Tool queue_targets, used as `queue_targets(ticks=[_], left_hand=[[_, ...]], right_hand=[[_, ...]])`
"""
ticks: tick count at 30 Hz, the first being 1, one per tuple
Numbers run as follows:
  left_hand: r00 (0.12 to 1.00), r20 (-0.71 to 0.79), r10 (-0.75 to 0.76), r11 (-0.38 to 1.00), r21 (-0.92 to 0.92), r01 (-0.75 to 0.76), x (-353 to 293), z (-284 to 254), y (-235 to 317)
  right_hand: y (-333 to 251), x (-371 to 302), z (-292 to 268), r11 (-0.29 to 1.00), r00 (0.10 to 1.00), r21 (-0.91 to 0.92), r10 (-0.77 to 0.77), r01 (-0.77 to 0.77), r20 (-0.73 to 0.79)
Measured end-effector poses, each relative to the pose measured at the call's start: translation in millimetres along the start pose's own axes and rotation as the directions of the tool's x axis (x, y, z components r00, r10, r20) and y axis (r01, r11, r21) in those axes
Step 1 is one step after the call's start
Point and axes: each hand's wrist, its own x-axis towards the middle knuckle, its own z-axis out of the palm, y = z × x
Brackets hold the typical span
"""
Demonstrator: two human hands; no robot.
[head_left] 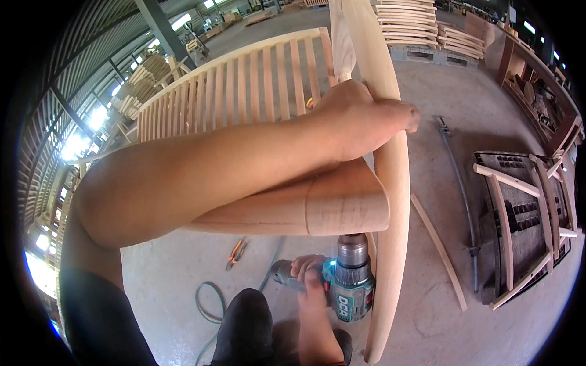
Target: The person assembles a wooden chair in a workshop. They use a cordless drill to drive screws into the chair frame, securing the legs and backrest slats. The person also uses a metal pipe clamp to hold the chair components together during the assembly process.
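Observation:
My left arm reaches across a pale wooden bench or settee, and my left hand (366, 119) is closed around its rounded wooden post (394, 201). Just under that forearm runs a curved, reddish wooden board (348, 201), whose wide end meets the post. Below the board my right hand (309, 274) grips the handle of a teal and black cordless drill (353, 287). The drill points upward, its chuck close to the underside of the board; the bit cannot be seen. Behind my arm stands the slatted back (244, 88) of the bench.
Orange-handled pliers (237, 253) and a green hose (209, 303) lie on the floor. To the right are a loose wooden strip (439, 253), a long metal bar clamp (461, 201) and wooden frames on a dark pallet (497, 268). Stacked curved wood parts (406, 24) stand farther back.

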Motion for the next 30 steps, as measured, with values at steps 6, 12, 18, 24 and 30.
queue_targets(ticks=[6,12,18,24,30], left_hand=[[0.999,0.041,-0.023,0.998,0.052,0.021,1.4,-4.9,5.5],[0.997,0.071,-0.028,0.999,0.026,0.026,1.2,-7.4,4.6],[0.996,0.083,-0.033,0.947,0.322,0.005,-10.2,-13.2,7.1],[0.976,0.211,0.053,0.731,0.657,-0.182,-27.2,-31.0,33.2],[0.973,0.225,-0.042,0.776,0.621,-0.109,-39.2,-45.4,37.1]], right_hand=[[-6.0,10.3,-4.3,0.979,0.997,-0.189,-0.073,0.071,-0.002],[3.2,10.0,-12.0,0.997,0.997,-0.071,-0.023,0.028,0.072],[-0.2,13.0,-3.3,0.994,0.996,-0.076,-0.084,0.083,-0.018],[-2.3,10.3,-3.8,0.988,0.99,-0.13,-0.101,0.088,-0.095],[-3.3,10.7,4.8,0.982,0.985,-0.139,-0.14,0.125,-0.102]])
